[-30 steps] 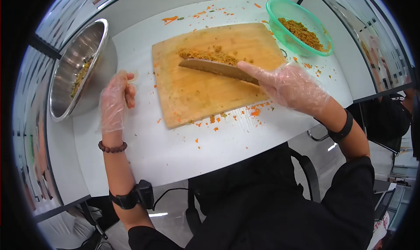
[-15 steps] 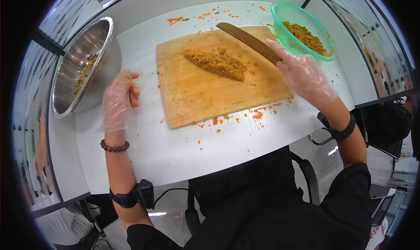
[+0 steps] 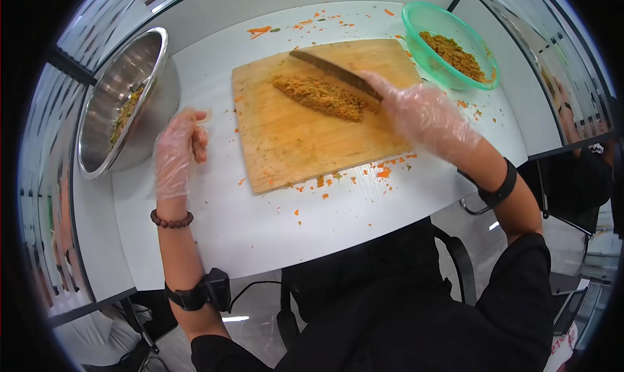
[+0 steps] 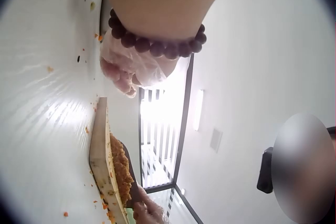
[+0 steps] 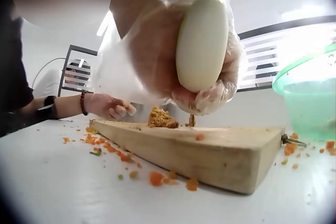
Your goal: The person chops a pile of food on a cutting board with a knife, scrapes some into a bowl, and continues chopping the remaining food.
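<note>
My right hand (image 3: 429, 119), in a clear plastic glove, grips a knife (image 3: 335, 71) with its forefinger stretched along the spine. The knife's pale, rounded handle (image 5: 202, 45) fills the palm in the right wrist view. Its blade slants over the far side of the wooden cutting board (image 3: 286, 154), just behind a long heap of orange-brown chopped food (image 3: 318, 97). My left hand (image 3: 179, 144), also gloved, rests on the white table left of the board, fingers loosely bent and holding nothing.
At the left a steel bowl (image 3: 159, 66) leans tilted with some chopped food inside. A green plastic bowl (image 3: 416, 21), partly filled with chopped food, stands behind the board's far right corner. Orange scraps (image 3: 383, 173) litter the table along the board's near and far edges.
The knife lay along the heap's near side, then rose away to the far right, and is now back close behind the heap. My left hand has hardly moved.
</note>
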Demonstrator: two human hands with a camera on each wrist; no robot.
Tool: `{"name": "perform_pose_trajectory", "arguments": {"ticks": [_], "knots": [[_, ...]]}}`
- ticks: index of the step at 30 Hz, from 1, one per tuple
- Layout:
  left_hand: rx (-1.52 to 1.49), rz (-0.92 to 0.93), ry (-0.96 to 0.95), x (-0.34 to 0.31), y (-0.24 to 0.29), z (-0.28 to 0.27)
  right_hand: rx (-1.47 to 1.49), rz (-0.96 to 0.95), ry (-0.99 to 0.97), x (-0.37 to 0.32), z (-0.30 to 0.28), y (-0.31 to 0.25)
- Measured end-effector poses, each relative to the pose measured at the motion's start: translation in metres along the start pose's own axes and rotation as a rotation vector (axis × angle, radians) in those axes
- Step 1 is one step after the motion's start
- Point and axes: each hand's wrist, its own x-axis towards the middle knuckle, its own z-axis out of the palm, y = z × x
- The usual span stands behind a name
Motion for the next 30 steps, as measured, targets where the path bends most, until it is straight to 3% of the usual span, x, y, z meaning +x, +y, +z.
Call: {"name": "perform_pose_trajectory", "arguments": {"ticks": [3, 6, 9, 18, 21, 25, 30], "knots": [[0.009, 0.009, -0.009, -0.001, 0.002, 0.001, 0.038, -0.084, -0.069, -0.005, -0.011, -0.008], [0.007, 0.004, -0.015, 0.0, 0.0, 0.001, 0.077, 0.004, -0.027, 0.0, -0.008, -0.001], [0.017, -0.011, 0.001, 0.0, 0.001, 0.0, -0.023, -0.023, -0.011, -0.003, -0.001, -0.007], [0.014, 0.006, -0.001, -0.001, 0.002, 0.0, 0.21, 0.061, 0.058, 0.001, -0.012, -0.01], [0.014, -0.027, 0.009, -0.003, 0.007, 0.004, 0.399, 0.11, -0.009, -0.016, -0.037, -0.025], [0.006, -0.019, -0.027, -0.001, 0.002, 0.002, 0.414, -0.076, -0.21, -0.036, -0.042, -0.05], [0.029, -0.012, -0.023, -0.001, 0.002, 0.001, 0.432, -0.107, -0.128, -0.03, -0.019, -0.066]]}}
